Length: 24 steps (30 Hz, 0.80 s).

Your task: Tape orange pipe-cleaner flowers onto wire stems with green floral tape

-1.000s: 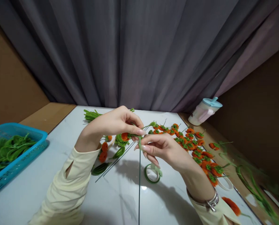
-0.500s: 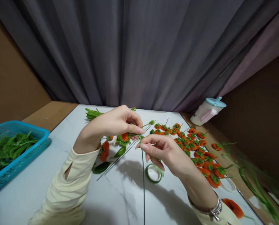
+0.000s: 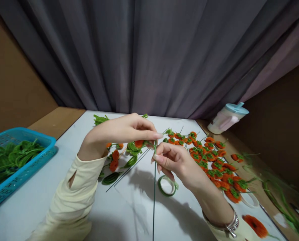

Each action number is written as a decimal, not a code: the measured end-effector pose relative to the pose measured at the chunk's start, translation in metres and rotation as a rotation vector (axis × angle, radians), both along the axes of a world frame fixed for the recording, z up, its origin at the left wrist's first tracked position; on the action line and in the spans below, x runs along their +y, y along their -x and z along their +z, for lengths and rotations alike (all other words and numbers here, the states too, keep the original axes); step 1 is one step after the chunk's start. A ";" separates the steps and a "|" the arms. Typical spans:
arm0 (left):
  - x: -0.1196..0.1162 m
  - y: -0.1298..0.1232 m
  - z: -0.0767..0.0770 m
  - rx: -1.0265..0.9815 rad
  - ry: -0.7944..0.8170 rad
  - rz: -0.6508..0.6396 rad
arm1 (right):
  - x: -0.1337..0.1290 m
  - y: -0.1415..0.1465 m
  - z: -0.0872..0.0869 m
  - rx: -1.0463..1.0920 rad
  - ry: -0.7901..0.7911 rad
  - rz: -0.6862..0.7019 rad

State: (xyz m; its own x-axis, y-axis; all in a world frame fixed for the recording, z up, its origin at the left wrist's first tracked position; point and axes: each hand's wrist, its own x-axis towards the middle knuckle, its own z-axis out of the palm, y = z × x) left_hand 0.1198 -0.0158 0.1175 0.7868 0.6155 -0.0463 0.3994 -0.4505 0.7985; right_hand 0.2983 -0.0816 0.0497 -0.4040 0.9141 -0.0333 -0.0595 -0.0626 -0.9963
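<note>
Right hand (image 3: 171, 159) pinches upright green stem (image 3: 154, 201), centre, above white surface (image 3: 119, 217). Left hand (image 3: 135, 129) at stem's top; its grip is part hidden, can't tell. Tape roll (image 3: 167, 194) near, below right hand. Best: stem straight, steady even tension, joint snug.
</note>
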 end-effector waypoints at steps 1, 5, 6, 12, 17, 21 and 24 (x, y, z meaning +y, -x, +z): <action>0.001 0.002 0.000 0.021 -0.008 -0.007 | 0.000 0.000 0.000 -0.014 -0.005 -0.013; 0.008 0.012 0.002 0.087 -0.052 0.068 | 0.001 0.001 0.000 -0.065 -0.009 -0.045; 0.009 0.015 0.001 0.091 -0.065 0.084 | 0.002 0.001 0.000 -0.073 -0.002 -0.052; 0.010 0.029 -0.008 0.143 0.011 0.107 | 0.003 0.004 -0.002 -0.069 0.025 -0.105; 0.007 0.029 -0.022 -0.019 0.100 0.173 | 0.003 0.006 -0.004 -0.043 0.023 -0.130; 0.001 0.026 -0.028 -0.147 0.084 0.205 | 0.002 0.006 -0.005 -0.030 0.024 -0.129; -0.005 0.025 -0.028 -0.089 -0.055 0.209 | 0.003 0.005 -0.004 -0.028 0.026 -0.119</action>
